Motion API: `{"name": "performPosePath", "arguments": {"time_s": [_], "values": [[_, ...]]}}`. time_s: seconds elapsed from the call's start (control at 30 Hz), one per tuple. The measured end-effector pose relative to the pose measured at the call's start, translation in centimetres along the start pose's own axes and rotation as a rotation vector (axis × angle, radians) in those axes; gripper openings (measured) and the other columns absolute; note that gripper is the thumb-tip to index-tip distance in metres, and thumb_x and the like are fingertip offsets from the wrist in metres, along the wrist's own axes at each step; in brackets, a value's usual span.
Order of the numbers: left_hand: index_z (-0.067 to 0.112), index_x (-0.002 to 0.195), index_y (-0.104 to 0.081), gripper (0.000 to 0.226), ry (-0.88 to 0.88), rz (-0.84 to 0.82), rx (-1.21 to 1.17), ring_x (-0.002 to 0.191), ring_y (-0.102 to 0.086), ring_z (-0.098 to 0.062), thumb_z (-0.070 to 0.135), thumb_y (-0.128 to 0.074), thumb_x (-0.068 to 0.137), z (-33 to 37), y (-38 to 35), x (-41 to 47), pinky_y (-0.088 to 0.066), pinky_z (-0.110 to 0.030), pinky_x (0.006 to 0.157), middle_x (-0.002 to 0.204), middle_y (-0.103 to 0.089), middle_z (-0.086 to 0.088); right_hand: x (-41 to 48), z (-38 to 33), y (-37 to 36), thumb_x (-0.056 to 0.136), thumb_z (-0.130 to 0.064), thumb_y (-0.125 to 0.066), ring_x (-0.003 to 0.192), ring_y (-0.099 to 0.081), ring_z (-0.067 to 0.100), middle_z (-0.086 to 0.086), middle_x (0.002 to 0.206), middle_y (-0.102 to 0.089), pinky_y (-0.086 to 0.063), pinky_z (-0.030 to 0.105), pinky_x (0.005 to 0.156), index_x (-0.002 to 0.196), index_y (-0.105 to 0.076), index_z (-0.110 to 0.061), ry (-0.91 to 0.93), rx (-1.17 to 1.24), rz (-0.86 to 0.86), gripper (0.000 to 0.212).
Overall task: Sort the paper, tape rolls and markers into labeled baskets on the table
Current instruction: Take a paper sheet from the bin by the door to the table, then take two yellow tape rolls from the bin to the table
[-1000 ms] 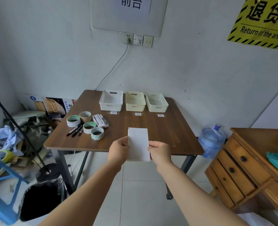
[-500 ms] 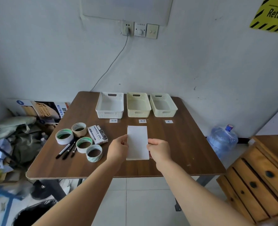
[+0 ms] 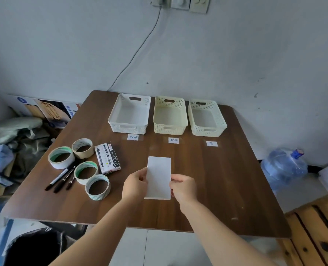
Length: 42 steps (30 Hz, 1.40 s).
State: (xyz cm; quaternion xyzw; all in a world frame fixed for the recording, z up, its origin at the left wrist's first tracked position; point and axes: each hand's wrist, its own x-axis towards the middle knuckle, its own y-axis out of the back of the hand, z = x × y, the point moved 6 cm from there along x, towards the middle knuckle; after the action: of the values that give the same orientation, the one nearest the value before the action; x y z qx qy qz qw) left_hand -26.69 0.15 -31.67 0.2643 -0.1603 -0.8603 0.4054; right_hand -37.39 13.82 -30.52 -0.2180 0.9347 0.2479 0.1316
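My view has come closer to the table (image 3: 226,189) and tipped downward: the yellow wall sign and the white notice seen a second ago are out of sight, and the wall sockets (image 3: 180,2) now sit at the very top edge. The table fills far more of the view. My left hand (image 3: 135,186) and right hand (image 3: 183,188), which a second ago held the paper (image 3: 158,177) out past the near edge of the table, now hold it over the tabletop, nearer the three baskets (image 3: 170,116). The wooden drawer chest (image 3: 317,233) has slid to the lower right corner; the blue stool at the left is gone from sight.
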Motion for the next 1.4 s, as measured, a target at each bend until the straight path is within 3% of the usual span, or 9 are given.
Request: {"name": "performPosePath", "arguments": {"time_s": [0.27, 0.53, 0.87, 1.13, 1.2, 1.3, 1.33, 1.4], "values": [[0.033, 0.128, -0.061, 0.056, 0.096, 0.018, 0.063, 0.081, -0.055, -0.015, 0.001, -0.039, 0.087, -3.7, -2.7, 3.2, -0.038, -0.021, 0.059, 0.1, -0.069, 0.001, 4.6, 3.6, -2.9, 0.091, -0.01, -0.063, 0.108, -0.063, 0.023, 0.002, 0.121, -0.068, -0.059, 0.034, 0.085, 0.12, -0.068, -0.013, -0.08, -0.102, -0.133, 0.03], [0.03, 0.129, -0.06, 0.057, 0.138, -0.001, 0.15, 0.099, -0.058, -0.018, 0.0, -0.037, 0.086, -5.6, -3.7, 5.3, -0.039, -0.024, 0.071, 0.118, -0.067, 0.004, 6.7, 5.8, -5.7, 0.091, -0.007, -0.058, 0.102, -0.063, 0.02, 0.001, 0.119, -0.068, -0.058, 0.035, 0.086, 0.121, -0.067, -0.015, -0.174, -0.139, -0.22, 0.032], [0.025, 0.126, -0.06, 0.049, 0.141, -0.018, 0.307, 0.087, -0.052, -0.016, 0.005, -0.037, 0.089, -7.4, -4.7, 7.3, -0.039, -0.024, 0.069, 0.099, -0.049, 0.003, 7.8, 6.9, -7.8, 0.092, -0.012, -0.06, 0.096, -0.057, 0.015, 0.002, 0.122, -0.065, -0.057, 0.026, 0.08, 0.124, -0.063, -0.015, -0.221, -0.22, -0.289, 0.033], [0.027, 0.138, -0.048, 0.046, 0.169, -0.103, 0.353, 0.089, -0.05, -0.015, 0.012, -0.039, 0.096, -8.0, -4.9, 7.6, -0.042, -0.024, 0.071, 0.112, -0.053, 0.0, 7.6, 7.7, -8.7, 0.092, -0.013, -0.062, 0.103, -0.06, 0.02, 0.005, 0.126, -0.062, -0.056, 0.024, 0.079, 0.124, -0.06, -0.012, -0.27, -0.266, -0.309, 0.033], [0.024, 0.14, -0.046, 0.045, 0.17, -0.13, 0.366, 0.09, -0.051, -0.015, 0.012, -0.039, 0.097, -7.9, -5.0, 7.6, -0.041, -0.024, 0.071, 0.116, -0.052, -0.002, 7.6, 7.6, -8.8, 0.093, -0.014, -0.06, 0.101, -0.06, 0.02, 0.004, 0.12, -0.062, -0.054, 0.022, 0.076, 0.122, -0.061, -0.011, -0.272, -0.279, -0.307, 0.029], [0.017, 0.138, -0.047, 0.043, 0.182, -0.168, 0.404, 0.097, -0.055, -0.019, 0.013, -0.039, 0.096, -7.6, -4.8, 7.6, -0.044, -0.026, 0.076, 0.121, -0.051, -0.005, 7.8, 7.4, -8.6, 0.094, -0.012, -0.056, 0.079, -0.058, 0.016, 0.004, 0.095, -0.061, -0.048, 0.023, 0.064, 0.094, -0.062, -0.011, -0.274, -0.314, -0.284, 0.006], [0.015, 0.139, -0.045, 0.044, 0.188, -0.176, 0.405, 0.102, -0.056, -0.02, 0.013, -0.04, 0.096, -7.5, -4.6, 7.6, -0.046, -0.027, 0.081, 0.123, -0.051, -0.006, 8.0, 7.3, -8.6, 0.093, -0.012, -0.055, 0.073, -0.055, 0.014, 0.004, 0.089, -0.06, -0.046, 0.023, 0.062, 0.088, -0.06, -0.011, -0.267, -0.328, -0.268, 0.007], [0.014, 0.14, -0.045, 0.046, 0.192, -0.174, 0.389, 0.11, -0.056, -0.023, 0.013, -0.041, 0.094, -7.2, -3.9, 7.7, -0.046, -0.03, 0.09, 0.126, -0.052, -0.007, 8.0, 6.2, -8.4, 0.094, -0.013, -0.054, 0.08, -0.055, 0.013, 0.003, 0.096, -0.061, -0.049, 0.025, 0.067, 0.102, -0.063, -0.01, -0.232, -0.334, -0.246, 0.012]]}}
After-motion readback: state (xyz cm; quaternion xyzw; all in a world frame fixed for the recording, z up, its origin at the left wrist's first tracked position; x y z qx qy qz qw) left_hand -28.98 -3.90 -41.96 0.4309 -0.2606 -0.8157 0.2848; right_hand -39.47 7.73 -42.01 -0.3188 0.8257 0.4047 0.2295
